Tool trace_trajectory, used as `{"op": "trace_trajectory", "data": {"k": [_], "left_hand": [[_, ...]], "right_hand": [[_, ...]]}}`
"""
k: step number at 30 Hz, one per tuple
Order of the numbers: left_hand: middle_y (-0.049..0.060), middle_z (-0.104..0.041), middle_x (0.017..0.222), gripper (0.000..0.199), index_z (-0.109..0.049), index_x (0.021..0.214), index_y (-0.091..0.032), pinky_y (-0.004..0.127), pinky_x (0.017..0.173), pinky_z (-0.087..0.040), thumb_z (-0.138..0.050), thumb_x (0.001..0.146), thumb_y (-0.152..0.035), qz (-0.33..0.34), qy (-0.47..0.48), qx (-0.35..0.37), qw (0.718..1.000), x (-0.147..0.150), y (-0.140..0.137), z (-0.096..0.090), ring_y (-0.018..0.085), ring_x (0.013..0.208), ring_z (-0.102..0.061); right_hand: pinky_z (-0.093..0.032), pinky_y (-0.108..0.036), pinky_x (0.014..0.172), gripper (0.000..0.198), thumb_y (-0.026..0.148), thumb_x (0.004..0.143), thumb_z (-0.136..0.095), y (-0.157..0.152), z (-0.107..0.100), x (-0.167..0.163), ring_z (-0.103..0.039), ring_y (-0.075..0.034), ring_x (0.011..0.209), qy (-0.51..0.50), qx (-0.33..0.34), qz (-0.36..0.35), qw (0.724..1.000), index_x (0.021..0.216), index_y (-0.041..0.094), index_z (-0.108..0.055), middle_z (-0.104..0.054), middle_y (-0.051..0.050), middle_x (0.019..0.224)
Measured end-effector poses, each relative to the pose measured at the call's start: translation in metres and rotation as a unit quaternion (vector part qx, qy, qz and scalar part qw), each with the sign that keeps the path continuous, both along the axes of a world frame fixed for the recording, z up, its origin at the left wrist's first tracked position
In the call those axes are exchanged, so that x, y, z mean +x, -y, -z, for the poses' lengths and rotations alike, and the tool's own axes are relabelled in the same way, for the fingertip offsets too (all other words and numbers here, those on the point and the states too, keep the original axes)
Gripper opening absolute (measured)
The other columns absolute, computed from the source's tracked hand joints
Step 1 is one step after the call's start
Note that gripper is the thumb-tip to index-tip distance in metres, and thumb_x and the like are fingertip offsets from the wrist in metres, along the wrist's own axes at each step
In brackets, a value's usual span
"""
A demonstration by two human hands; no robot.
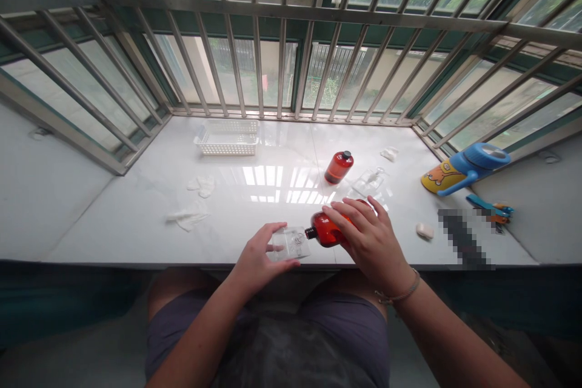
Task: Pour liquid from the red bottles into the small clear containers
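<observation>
Near the front edge of the white counter (pixel 236 242), my left hand (pixel 257 257) is wrapped round a clear, see-through bottle or container (pixel 291 244). My right hand (pixel 370 242) grips a red-amber bottle (pixel 325 229) from above. That bottle is tipped on its side, with its uncapped black threaded neck pointing left at the clear container's mouth end. Whether liquid is flowing between them I cannot tell. Beyond my right hand stands a second red-amber bottle (pixel 339 168) with a dark cap. Clear plastic pieces (pixel 369 182) lie just behind my right fingers, partly hidden.
A white perforated basket (pixel 230 138) stands at the back left. Crumpled white tissues (pixel 188 216) lie on the left. To the right are a blue and yellow flask (pixel 464 170), a small white case (pixel 424 231), a blue-orange tool (pixel 491 209) and a blurred dark object (pixel 464 239). Metal window bars (pixel 282 66) rise behind.
</observation>
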State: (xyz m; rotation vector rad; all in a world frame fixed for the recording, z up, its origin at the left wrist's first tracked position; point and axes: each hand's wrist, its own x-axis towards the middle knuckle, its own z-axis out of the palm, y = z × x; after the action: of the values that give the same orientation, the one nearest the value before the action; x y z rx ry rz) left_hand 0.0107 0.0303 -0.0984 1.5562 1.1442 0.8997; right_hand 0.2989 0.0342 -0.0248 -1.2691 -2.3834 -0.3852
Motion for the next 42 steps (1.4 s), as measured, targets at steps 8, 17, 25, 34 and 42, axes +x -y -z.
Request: {"op": "trace_trajectory", "data": {"k": [8, 17, 25, 34, 42], "left_hand": [[0.009, -0.065, 0.143, 0.074, -0.064, 0.139, -0.026, 0.043, 0.098, -0.070, -0.097, 0.075, -0.037, 0.000, -0.002, 0.000, 1.000, -0.0004, -0.0007, 0.0022, 0.032, 0.133, -0.066], [0.009, -0.067, 0.141, 0.072, -0.065, 0.138, -0.026, 0.044, 0.097, -0.070, -0.097, 0.074, -0.037, -0.005, -0.010, 0.009, 1.000, -0.0010, -0.0010, 0.0047, 0.032, 0.131, -0.067], [0.010, -0.067, 0.141, 0.071, -0.065, 0.138, -0.027, 0.045, 0.096, -0.071, -0.097, 0.075, -0.037, -0.007, -0.013, 0.010, 1.000, -0.0011, -0.0007, 0.0050, 0.033, 0.132, -0.068], [0.010, -0.066, 0.142, 0.070, -0.065, 0.138, -0.026, 0.044, 0.096, -0.070, -0.096, 0.076, -0.037, -0.010, -0.019, 0.006, 1.000, -0.0012, -0.0003, 0.0057, 0.032, 0.132, -0.067], [0.010, -0.066, 0.142, 0.070, -0.065, 0.137, -0.026, 0.043, 0.094, -0.070, -0.096, 0.075, -0.038, -0.009, -0.030, 0.003, 0.999, -0.0017, -0.0005, 0.0046, 0.033, 0.133, -0.066]], "right_hand": [[-0.029, -0.057, 0.127, 0.047, 0.017, 0.108, -0.061, -0.0005, -0.0002, 0.0006, -0.062, -0.030, 0.137, 0.000, 0.001, 0.003, 1.000, 0.153, 0.027, -0.056, -0.073, -0.007, 0.142], [-0.029, -0.057, 0.128, 0.049, 0.016, 0.107, -0.060, -0.0010, -0.0004, 0.0022, -0.061, -0.030, 0.138, 0.001, 0.002, 0.005, 1.000, 0.155, 0.029, -0.054, -0.073, -0.006, 0.143], [-0.030, -0.058, 0.128, 0.057, 0.015, 0.105, -0.062, -0.0011, -0.0020, 0.0024, -0.062, -0.030, 0.138, 0.004, -0.002, 0.012, 1.000, 0.158, 0.033, -0.052, -0.072, -0.006, 0.143], [-0.030, -0.059, 0.128, 0.054, 0.014, 0.106, -0.062, -0.0027, 0.0003, 0.0035, -0.061, -0.031, 0.138, 0.009, 0.004, 0.012, 1.000, 0.156, 0.031, -0.054, -0.072, -0.006, 0.144], [-0.029, -0.059, 0.128, 0.055, 0.011, 0.104, -0.062, -0.0034, -0.0007, 0.0033, -0.060, -0.031, 0.139, 0.014, 0.005, 0.013, 1.000, 0.155, 0.031, -0.055, -0.072, -0.006, 0.144]]}}
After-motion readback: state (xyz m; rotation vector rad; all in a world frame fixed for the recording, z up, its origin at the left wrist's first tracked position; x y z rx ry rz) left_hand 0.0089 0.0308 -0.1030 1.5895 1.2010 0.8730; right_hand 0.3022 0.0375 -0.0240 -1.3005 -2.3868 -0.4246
